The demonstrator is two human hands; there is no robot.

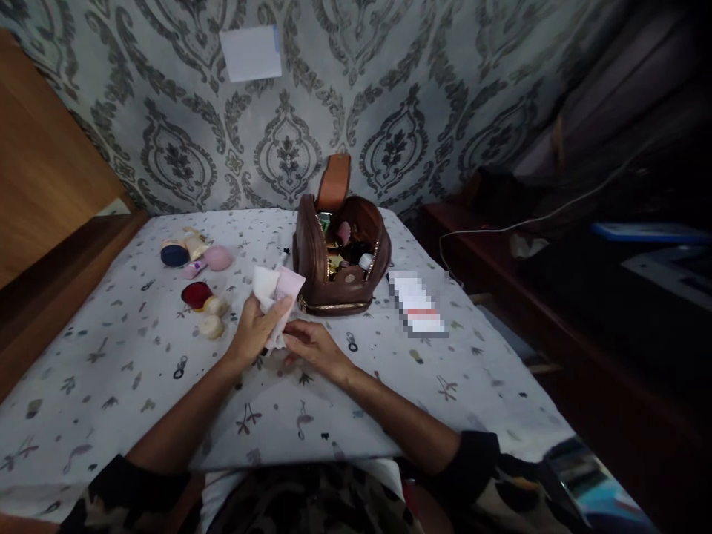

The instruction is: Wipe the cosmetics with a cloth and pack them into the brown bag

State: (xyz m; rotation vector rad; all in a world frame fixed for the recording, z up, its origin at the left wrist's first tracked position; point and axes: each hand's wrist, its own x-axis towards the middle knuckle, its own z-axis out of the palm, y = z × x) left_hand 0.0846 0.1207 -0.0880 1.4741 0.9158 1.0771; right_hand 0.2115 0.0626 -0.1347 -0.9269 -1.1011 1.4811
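Observation:
My left hand [253, 330] is closed round a soft white and pale pink packet [286, 285], thumb across its front. From the right, my right hand [314, 348] meets the packet's lower edge with fingers bent and close together; its fingertips are partly hidden. Just beyond the hands stands an open brown bag [320, 274] with its zip apart and small cosmetics inside. A dark, thin item [285, 256] shows behind the packet. Left of my left hand lie a round red-and-black container [196, 295] and small cream-coloured round pieces [211, 326].
At the back left of the patterned cloth [139, 378] are a pink sponge [217, 257], a dark blue round item [175, 254] and other small things. A blurred-out flat object [417, 304] lies right of the bag. Behind is a patterned wall [286, 148]; a white cable [500, 228] runs at the right.

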